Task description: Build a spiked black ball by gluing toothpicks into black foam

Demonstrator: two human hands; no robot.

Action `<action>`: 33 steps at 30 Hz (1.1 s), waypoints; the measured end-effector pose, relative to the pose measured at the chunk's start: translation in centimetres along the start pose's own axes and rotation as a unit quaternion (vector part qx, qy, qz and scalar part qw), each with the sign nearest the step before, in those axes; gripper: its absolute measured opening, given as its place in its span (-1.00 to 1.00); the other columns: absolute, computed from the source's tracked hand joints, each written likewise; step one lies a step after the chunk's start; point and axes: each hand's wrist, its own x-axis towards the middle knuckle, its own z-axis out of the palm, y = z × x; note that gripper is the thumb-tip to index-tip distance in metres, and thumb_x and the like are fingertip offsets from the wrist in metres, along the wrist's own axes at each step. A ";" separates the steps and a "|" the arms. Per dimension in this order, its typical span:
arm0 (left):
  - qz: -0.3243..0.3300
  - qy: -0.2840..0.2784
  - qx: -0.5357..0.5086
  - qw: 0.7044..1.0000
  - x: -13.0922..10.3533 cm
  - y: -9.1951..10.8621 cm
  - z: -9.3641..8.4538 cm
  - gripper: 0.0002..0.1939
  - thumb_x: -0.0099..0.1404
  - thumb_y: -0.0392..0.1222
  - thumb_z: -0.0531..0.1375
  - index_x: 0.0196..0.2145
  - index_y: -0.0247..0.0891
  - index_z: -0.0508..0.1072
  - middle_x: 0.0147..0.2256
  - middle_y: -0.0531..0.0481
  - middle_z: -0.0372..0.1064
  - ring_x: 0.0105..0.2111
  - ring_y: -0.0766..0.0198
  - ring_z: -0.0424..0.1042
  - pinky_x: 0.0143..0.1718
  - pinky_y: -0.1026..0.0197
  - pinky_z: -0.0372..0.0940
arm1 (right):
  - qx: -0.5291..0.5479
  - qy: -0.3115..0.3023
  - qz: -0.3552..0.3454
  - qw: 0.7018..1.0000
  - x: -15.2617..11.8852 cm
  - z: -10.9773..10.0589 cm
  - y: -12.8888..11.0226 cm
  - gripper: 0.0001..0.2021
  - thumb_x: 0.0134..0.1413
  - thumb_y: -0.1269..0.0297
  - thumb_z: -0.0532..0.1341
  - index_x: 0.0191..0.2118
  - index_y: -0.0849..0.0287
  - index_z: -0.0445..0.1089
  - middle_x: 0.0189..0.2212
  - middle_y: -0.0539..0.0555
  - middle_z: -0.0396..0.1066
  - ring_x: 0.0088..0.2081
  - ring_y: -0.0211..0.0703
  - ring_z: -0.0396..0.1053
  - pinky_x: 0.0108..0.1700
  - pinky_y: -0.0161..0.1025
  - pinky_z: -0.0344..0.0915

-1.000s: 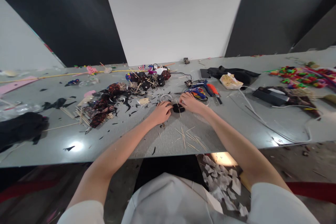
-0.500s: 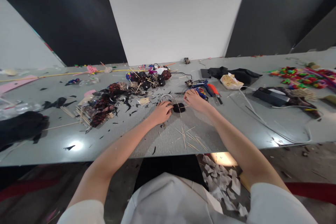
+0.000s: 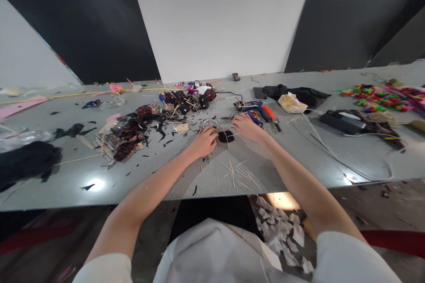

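Observation:
A small black rounded pad lies on the table with thin wooden sticks like toothpicks crossing it and jutting past its edges. At its left edge is my left hand, fingers curled and pressed together; whatever the fingertips hold is too small to make out. My right hand rests above and to the right of the pad, its fingers bent downward, close to a blue glue gun. What lies under those fingers is hidden. Several loose toothpicks are scattered on the table in front of the pad.
A heap of dark pieces with sticks stands behind my hands. Dark scraps and sticks lie left. An orange-handled tool, a phone, a cream block and a white cable lie right. Panels close off the back.
Almost nothing differs. My right hand has shifted very slightly to the left; the pad and my left hand stay in place.

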 end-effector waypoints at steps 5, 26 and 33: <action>0.003 -0.003 -0.006 1.000 0.0 -0.1 0.1 -0.65 0.47 -0.28 0.05 0.09 -0.27 0.53 0.19 -0.26 0.37 0.35 -0.03 0.18 0.35 -0.14 0.21 | 0.044 -0.005 -0.015 0.999 -0.2 -0.7 -1.3 -0.74 0.42 0.15 0.15 -0.19 0.13 0.54 -0.05 0.19 0.48 0.08 0.11 0.30 0.16 0.00 0.16; 0.026 -0.008 -0.018 0.999 0.1 -0.6 0.5 -0.60 0.48 -0.29 0.05 0.17 -0.25 0.51 0.19 -0.24 0.35 0.33 0.00 0.19 0.36 -0.12 0.22 | 0.000 -0.019 0.043 0.999 0.0 1.5 -4.1 -0.80 0.43 0.19 0.12 -0.17 0.16 0.42 -0.05 0.24 0.38 0.07 0.14 0.22 0.05 0.00 0.08; 0.028 -0.007 -0.017 0.999 0.1 -0.7 0.6 -0.59 0.48 -0.28 0.05 0.17 -0.24 0.52 0.19 -0.23 0.36 0.33 0.00 0.19 0.37 -0.12 0.22 | -0.002 -0.029 0.042 0.999 0.1 1.6 -4.0 -0.76 0.45 0.23 0.04 -0.16 0.16 0.42 -0.06 0.25 0.38 0.04 0.13 0.22 0.02 -0.02 0.08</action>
